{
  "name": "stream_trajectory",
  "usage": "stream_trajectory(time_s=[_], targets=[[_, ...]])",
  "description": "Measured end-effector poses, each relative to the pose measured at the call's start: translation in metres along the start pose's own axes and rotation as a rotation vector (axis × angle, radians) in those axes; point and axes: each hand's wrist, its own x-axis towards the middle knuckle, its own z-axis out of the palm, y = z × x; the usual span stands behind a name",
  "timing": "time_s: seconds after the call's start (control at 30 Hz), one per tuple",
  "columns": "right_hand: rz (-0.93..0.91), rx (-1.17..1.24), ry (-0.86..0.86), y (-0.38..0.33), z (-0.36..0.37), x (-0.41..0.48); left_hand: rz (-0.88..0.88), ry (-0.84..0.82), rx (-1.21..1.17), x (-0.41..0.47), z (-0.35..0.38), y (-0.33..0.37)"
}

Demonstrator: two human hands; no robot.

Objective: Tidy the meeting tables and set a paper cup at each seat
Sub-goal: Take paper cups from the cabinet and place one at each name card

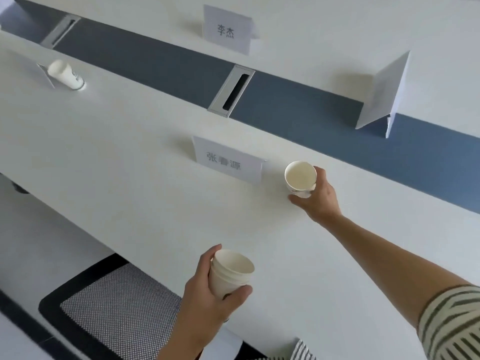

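My right hand (318,197) grips a single white paper cup (300,176) standing on the white table (135,157), just right of a folded name card (228,161). Near the table's front edge my left hand (210,289) holds a stack of nested paper cups (230,272), mouth up and slightly above the surface. Another paper cup (66,74) stands far left beside a second card.
A blue strip (155,61) with two metal cable slots (232,90) runs down the table's middle. More name cards stand beyond it, one (227,29) at the top and one (381,92) at the right. A mesh-backed chair (104,305) sits below the front edge.
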Motion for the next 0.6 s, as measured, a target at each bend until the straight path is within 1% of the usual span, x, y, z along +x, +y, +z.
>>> stream_trajectory(time_s=[0.07, 0.13, 0.2, 0.23, 0.27, 0.3, 0.33, 0.4, 0.43, 0.47, 0.6], targets=[[-0.066, -0.15, -0.019, -0.003, -0.011, -0.008, -0.017, -0.014, -0.032, 0.01, -0.003, -0.001], [-0.185, -0.265, 0.085, -0.017, -0.024, -0.017, -0.022, -0.028, -0.062, 0.018, -0.006, 0.001], [-0.348, -0.307, 0.232, -0.048, -0.028, -0.013, -0.018, -0.026, -0.071, 0.027, -0.008, 0.002], [-0.423, -0.333, 0.277, -0.065, -0.024, -0.005, -0.013, -0.027, -0.071, 0.029, -0.009, 0.002], [-0.478, -0.391, 0.277, -0.082, -0.017, 0.005, -0.007, -0.03, -0.069, 0.031, -0.011, 0.002], [-0.498, -0.47, 0.223, -0.097, -0.007, 0.018, 0.002, -0.031, -0.066, 0.032, -0.013, 0.002], [-0.482, -0.56, 0.124, -0.111, 0.004, 0.029, 0.013, -0.027, -0.059, 0.033, -0.015, 0.002], [-0.394, -0.723, -0.095, -0.125, 0.03, 0.045, 0.037, -0.01, -0.042, 0.031, -0.021, 0.001], [-0.367, -0.788, -0.156, -0.127, 0.042, 0.05, 0.046, 0.005, -0.037, 0.029, -0.025, 0.0], [-0.355, -0.833, -0.171, -0.129, 0.051, 0.052, 0.052, 0.024, -0.036, 0.026, -0.029, -0.003], [-0.367, -0.904, -0.055, -0.128, 0.071, 0.052, 0.033, 0.086, -0.055, 0.014, -0.043, -0.02]])
